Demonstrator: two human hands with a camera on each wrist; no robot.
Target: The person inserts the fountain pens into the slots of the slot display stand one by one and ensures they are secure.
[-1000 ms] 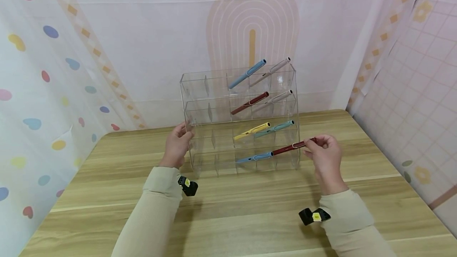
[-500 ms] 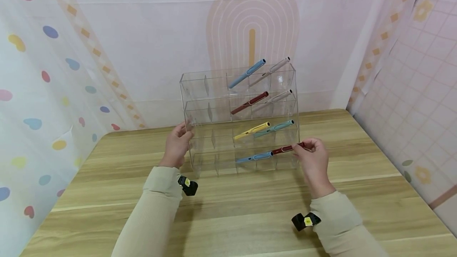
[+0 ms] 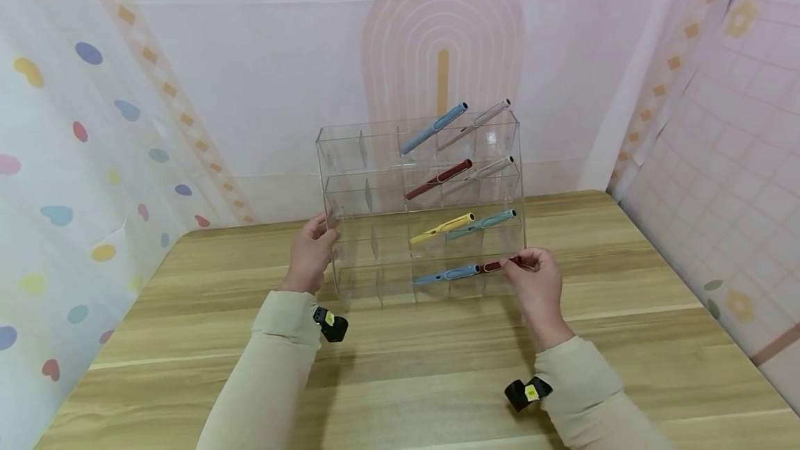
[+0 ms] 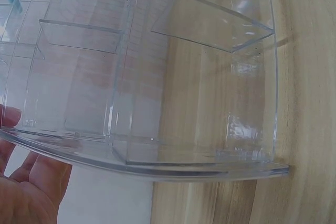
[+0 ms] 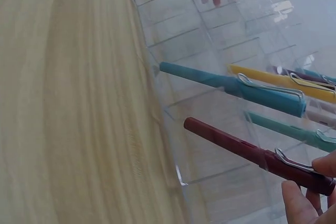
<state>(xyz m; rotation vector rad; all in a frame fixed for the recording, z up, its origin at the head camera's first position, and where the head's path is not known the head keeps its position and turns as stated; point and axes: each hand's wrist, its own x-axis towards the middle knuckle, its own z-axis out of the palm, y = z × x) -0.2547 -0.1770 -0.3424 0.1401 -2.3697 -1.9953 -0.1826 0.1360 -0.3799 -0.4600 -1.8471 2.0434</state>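
A clear acrylic pen rack [image 3: 367,194] with several tiers of divided compartments stands on the table. My left hand [image 3: 309,252] grips its left side panel, thumb on the inner face and fingers outside in the left wrist view. My right hand [image 3: 541,287] pinches a dark red pen [image 5: 236,150] by its capped end, near the wire clip. The pen slants into the bottom tier at the right, its tip inside the rack in the right wrist view. Beside it in that tier lies a light blue pen [image 3: 446,275].
Higher tiers hold a yellow pen [image 3: 442,229], a teal pen [image 3: 481,225], another dark red pen [image 3: 439,180], a second light blue pen [image 3: 434,128] and two pale pens, the upper one [image 3: 475,125] at top right. Patterned cloth [image 3: 250,89] hangs behind the wooden table [image 3: 425,373].
My right hand has moved left with the dark red pen, bringing it further into the bottom tier beside the light blue pen. The left hand stays at the side panel.
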